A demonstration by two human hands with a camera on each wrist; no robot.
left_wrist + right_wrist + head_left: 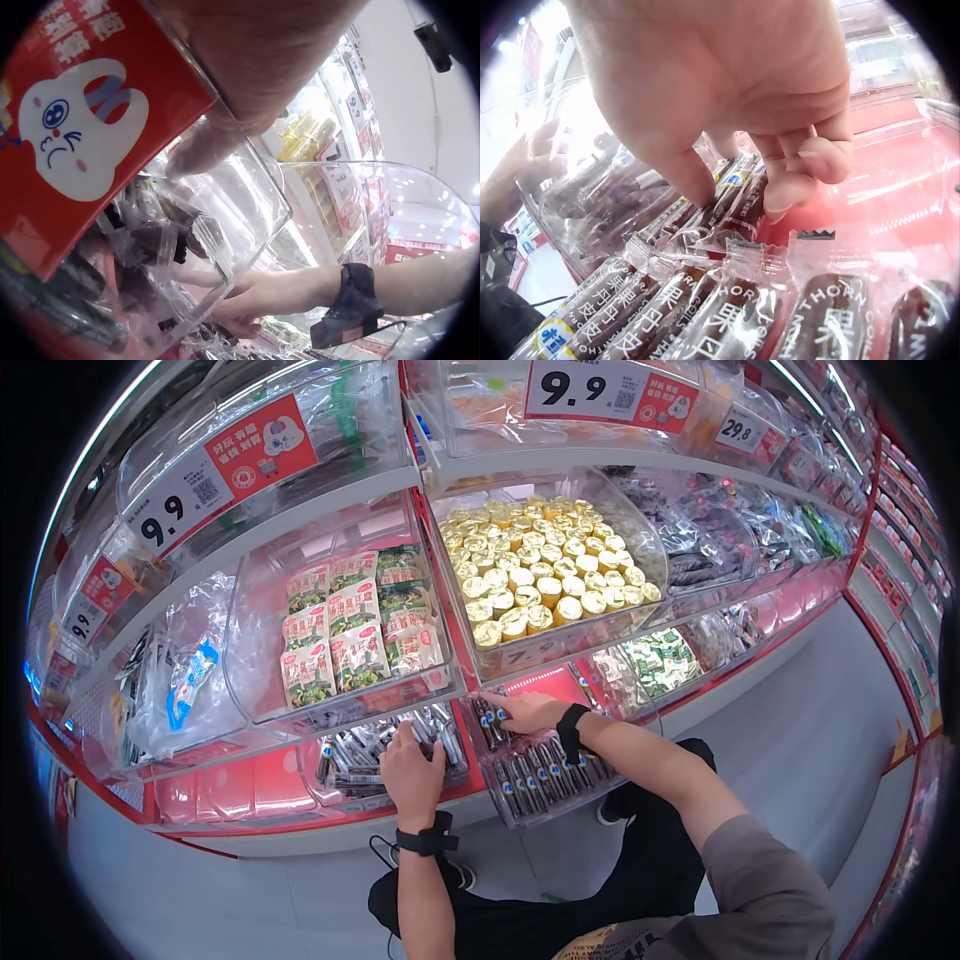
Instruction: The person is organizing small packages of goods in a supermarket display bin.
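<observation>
In the head view my right hand (533,713) reaches into a clear bin of dark hawthorn rolls (545,775) in plastic wrappers. The right wrist view shows its thumb and fingers curled about a small bunch of these rolls (735,196), pinching them at the back of the bin. A front row of rolls (724,319) lies side by side below the hand. My left hand (412,772), fingers loosely extended, is over the neighbouring bin of clear-wrapped dark sticks (350,752). In the left wrist view it reaches past the bin's clear wall, above the wrapped pieces (161,232).
Above the hands, clear upper bins hold gold-topped rolls (550,560) and printed snack packets (335,625). Their front edges overhang the lower bins. A red price card (97,112) stands close to my left hand. Green-and-white packets (662,660) lie farther right. Grey floor (310,880) shows below.
</observation>
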